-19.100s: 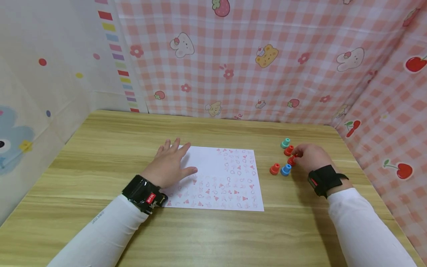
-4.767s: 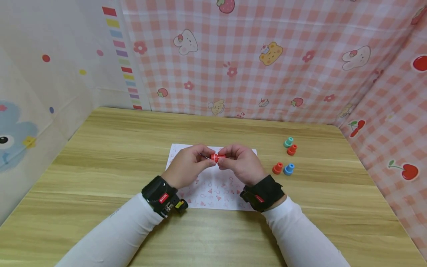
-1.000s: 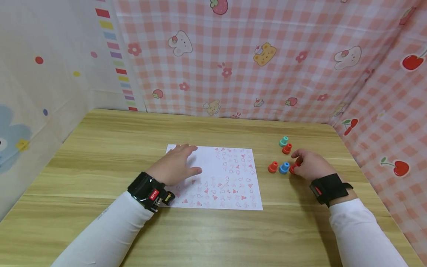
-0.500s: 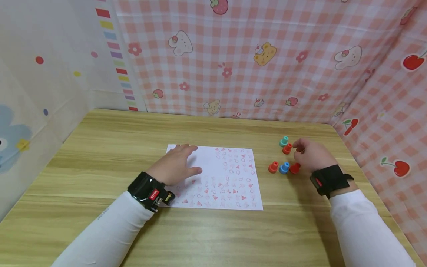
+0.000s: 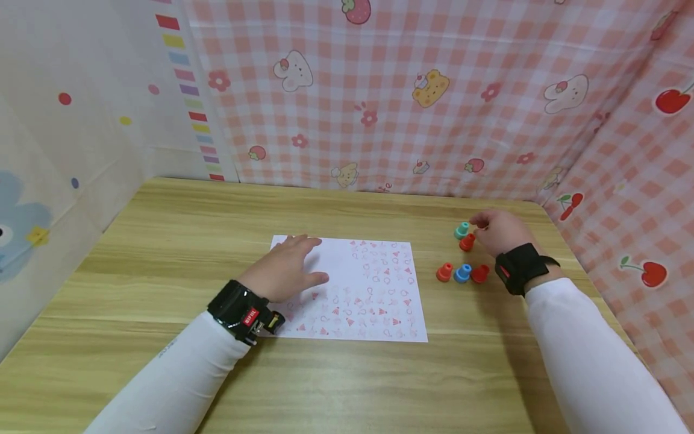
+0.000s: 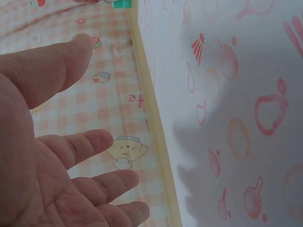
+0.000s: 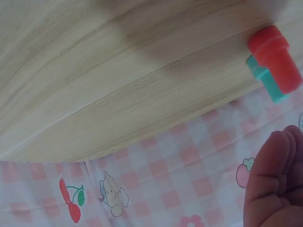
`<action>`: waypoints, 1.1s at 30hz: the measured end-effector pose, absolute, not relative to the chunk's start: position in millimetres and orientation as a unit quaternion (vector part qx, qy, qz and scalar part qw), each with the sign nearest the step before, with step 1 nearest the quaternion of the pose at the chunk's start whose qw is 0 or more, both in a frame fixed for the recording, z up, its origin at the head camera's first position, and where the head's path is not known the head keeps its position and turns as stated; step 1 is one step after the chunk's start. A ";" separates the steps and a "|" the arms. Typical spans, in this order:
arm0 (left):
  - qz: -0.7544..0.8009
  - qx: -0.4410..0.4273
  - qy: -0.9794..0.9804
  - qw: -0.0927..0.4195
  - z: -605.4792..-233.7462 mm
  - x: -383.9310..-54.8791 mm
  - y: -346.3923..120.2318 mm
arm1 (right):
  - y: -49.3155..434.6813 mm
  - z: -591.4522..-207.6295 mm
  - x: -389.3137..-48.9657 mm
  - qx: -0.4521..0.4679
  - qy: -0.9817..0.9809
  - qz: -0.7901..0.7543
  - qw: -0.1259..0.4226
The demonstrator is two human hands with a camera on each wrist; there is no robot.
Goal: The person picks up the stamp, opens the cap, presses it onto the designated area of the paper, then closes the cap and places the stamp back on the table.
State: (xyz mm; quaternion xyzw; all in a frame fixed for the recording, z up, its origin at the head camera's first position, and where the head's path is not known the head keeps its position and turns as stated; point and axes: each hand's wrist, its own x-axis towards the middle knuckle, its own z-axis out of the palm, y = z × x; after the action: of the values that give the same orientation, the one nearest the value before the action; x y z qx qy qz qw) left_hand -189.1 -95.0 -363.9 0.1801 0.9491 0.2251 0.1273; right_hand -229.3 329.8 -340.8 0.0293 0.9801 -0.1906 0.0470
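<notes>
My left hand (image 5: 283,270) hovers over the left part of a white sheet of paper (image 5: 338,262), its fingers spread and holding nothing. Pink and red prints, among them pears, rackets and shuttlecocks, cover much of the sheet. At the right, my right hand (image 5: 499,230) is beside a teal stamp (image 5: 461,230), fingers bent. In the right wrist view a gap separates the fingers from this stamp. Just in front of the teal one stands a red stamp (image 5: 467,242). Nearer me are another red stamp (image 5: 444,272), a blue stamp (image 5: 462,273) and a third red stamp (image 5: 480,274) in a row.
The wooden table (image 5: 325,386) meets a pink checked cloth (image 5: 347,90) at its back edge. More checked cloth (image 5: 629,199) hangs along the right side. A pale cloth (image 5: 65,150) with coloured dots bounds the left.
Both hands held a red stamp over the paper earlier. My right hand then let it go beside the blue one and moved back to the teal stamp. The left hand recently stays still.
</notes>
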 end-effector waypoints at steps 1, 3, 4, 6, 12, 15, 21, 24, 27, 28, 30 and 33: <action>0.225 0.180 0.949 0.127 -363.7 -189.0 -95.1 | 329.2 -341.1 -230.9 0.031 0.980 -0.191 0.051; 0.225 0.180 0.949 0.127 -363.9 -189.2 -95.2 | 328.0 -341.5 -233.8 0.035 0.979 -0.192 0.062; 0.225 0.180 0.949 0.126 -364.1 -189.2 -95.2 | 327.7 -341.4 -234.5 0.035 0.979 -0.191 0.066; 0.225 0.179 0.949 0.126 -364.5 -189.4 -95.3 | 326.7 -341.5 -235.2 0.034 0.978 -0.193 0.073; 0.226 0.182 0.949 0.124 -365.3 -189.8 -95.4 | 326.6 -344.4 -234.7 0.020 0.980 -0.185 0.072; 0.223 0.186 0.949 0.122 -365.6 -190.1 -95.7 | 326.9 -346.3 -235.2 0.011 0.982 -0.178 0.068; 0.221 0.189 0.949 0.122 -366.1 -190.6 -96.1 | 329.9 -350.7 -238.4 0.012 0.981 -0.177 0.075; 0.222 0.189 0.949 0.123 -366.1 -190.6 -96.3 | 331.0 -352.0 -239.0 0.011 0.981 -0.174 0.079; 0.223 0.187 0.949 0.124 -366.0 -190.5 -96.2 | 331.0 -353.1 -239.5 0.007 0.983 -0.166 0.077; 0.224 0.187 0.949 0.124 -365.9 -190.4 -96.2 | 330.6 -353.3 -239.7 0.006 0.983 -0.165 0.076; 0.224 0.185 0.949 0.125 -366.0 -190.3 -96.1 | 330.6 -353.8 -240.0 0.004 0.984 -0.161 0.076; 0.226 0.182 0.949 0.127 -365.9 -190.1 -96.0 | 331.1 -355.1 -240.8 0.005 0.984 -0.160 0.079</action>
State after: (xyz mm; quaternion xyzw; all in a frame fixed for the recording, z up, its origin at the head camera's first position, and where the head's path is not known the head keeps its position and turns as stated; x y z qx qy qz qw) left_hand -190.1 -96.0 -365.9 0.1824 0.9485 0.2259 0.1266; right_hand -240.8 331.1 -355.1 0.0046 0.9839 -0.1604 0.0786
